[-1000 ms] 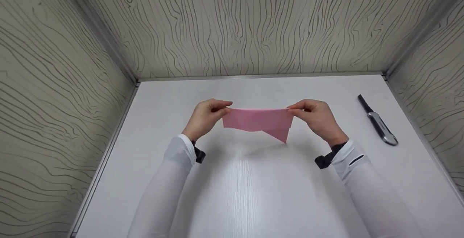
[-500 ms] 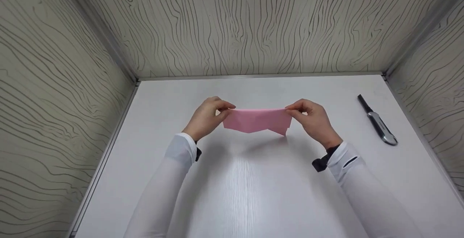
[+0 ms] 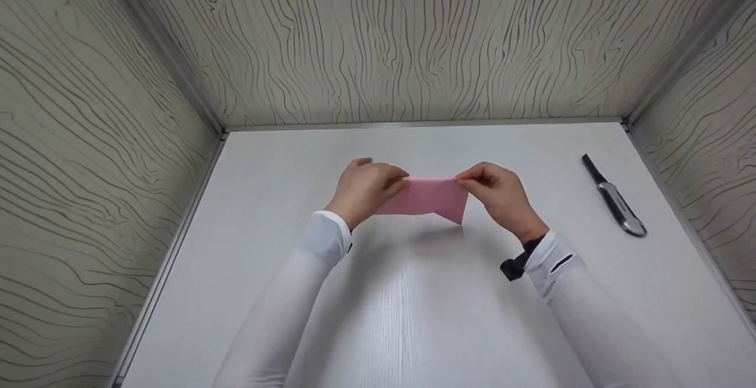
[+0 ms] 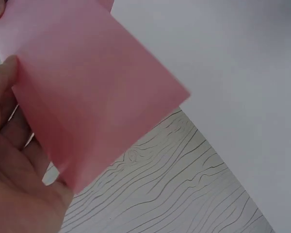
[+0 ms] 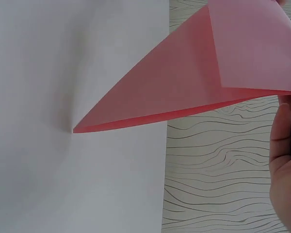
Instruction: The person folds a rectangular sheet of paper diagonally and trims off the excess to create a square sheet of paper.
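Observation:
A folded sheet of pink paper (image 3: 428, 195) hangs between both hands above the white table, its long folded edge uppermost. My left hand (image 3: 367, 190) pinches that upper edge left of its middle, thumb in front, and hides part of the paper's left end. At the upper right corner my right hand (image 3: 498, 199) pinches the paper between thumb and fingertips. A pointed flap dangles low on the right. In the right wrist view the pink paper (image 5: 169, 82) shows open layers narrowing to a tip; in the left wrist view the paper (image 4: 97, 92) shows one smooth face.
On the right of the white table (image 3: 266, 163) lies a grey and black utility knife (image 3: 617, 202), apart from the hands. Wood-patterned panels (image 3: 401, 39) enclose the table at the back and on both sides.
My left hand has slid rightward along the paper's upper edge, closer to the right hand. My right hand has shifted slightly left, and the dangling flap has changed shape.

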The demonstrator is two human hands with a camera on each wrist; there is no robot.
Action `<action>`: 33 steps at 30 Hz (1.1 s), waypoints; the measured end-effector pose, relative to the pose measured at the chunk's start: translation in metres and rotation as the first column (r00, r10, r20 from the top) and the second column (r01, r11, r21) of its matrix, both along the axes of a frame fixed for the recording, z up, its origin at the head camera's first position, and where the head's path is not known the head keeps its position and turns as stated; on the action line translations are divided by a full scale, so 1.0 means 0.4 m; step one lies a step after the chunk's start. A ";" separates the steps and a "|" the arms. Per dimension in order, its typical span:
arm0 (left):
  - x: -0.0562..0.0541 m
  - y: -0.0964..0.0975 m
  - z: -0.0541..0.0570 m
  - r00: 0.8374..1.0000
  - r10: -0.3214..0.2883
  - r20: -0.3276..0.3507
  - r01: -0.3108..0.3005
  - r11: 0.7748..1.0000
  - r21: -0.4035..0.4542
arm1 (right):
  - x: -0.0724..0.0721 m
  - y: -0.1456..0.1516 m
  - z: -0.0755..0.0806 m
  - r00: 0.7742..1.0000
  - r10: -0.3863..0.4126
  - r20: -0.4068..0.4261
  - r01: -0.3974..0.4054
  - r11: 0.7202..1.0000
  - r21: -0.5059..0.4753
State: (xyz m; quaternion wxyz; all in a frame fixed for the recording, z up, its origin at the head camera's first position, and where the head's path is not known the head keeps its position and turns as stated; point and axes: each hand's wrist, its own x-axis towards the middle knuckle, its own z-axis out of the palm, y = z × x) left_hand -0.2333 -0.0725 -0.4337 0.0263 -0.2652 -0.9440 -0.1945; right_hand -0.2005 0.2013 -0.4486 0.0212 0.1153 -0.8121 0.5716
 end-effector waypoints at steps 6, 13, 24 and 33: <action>0.008 0.007 -0.002 1.000 0.023 -0.018 -0.022 1.000 0.018 | 0.003 0.002 -0.006 1.000 0.005 0.013 -0.005 1.000 -0.004; 0.010 0.032 0.009 0.999 -0.002 0.052 0.004 1.000 -0.029 | 0.007 -0.014 -0.002 1.000 -0.007 0.015 0.007 1.000 0.007; 0.000 0.136 0.005 0.994 -0.105 -0.012 0.104 0.994 -0.038 | -0.031 -0.028 -0.072 0.998 0.005 -0.059 -0.006 1.000 -0.026; 0.002 0.142 0.010 0.996 -0.087 -0.008 0.086 0.996 -0.012 | -0.030 -0.022 -0.072 0.998 0.009 -0.066 -0.013 0.998 -0.068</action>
